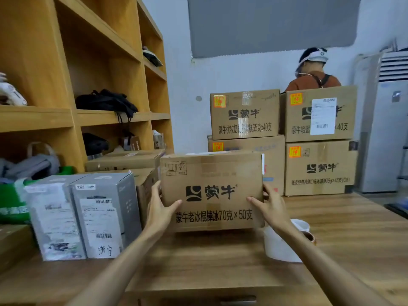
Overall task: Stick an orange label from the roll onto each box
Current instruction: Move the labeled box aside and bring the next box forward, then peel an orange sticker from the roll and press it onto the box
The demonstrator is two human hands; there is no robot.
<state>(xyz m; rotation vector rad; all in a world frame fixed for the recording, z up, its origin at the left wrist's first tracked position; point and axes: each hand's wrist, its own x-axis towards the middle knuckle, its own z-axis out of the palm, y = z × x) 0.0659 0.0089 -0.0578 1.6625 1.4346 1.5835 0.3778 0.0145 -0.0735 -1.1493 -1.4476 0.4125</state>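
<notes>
A brown cardboard box [212, 182] with black print stands on the wooden table [331, 235] in front of me; no orange label shows on its near face. My left hand [160, 206] holds its left edge, thumb on the front. My right hand [268, 204] holds its right edge the same way. The label roll [278, 246], white with a brown core, sits at the box's lower right, partly behind my right forearm. Behind stand several stacked boxes [244, 114], each with an orange label [219, 101] at its top left corner.
Two grey cartons [97, 215] stand to the left, with more brown boxes [125, 162] behind them. Wooden shelves [72, 85] fill the left side. A person [313, 74] stands behind the stack. An air conditioner [384, 129] stands at the far right.
</notes>
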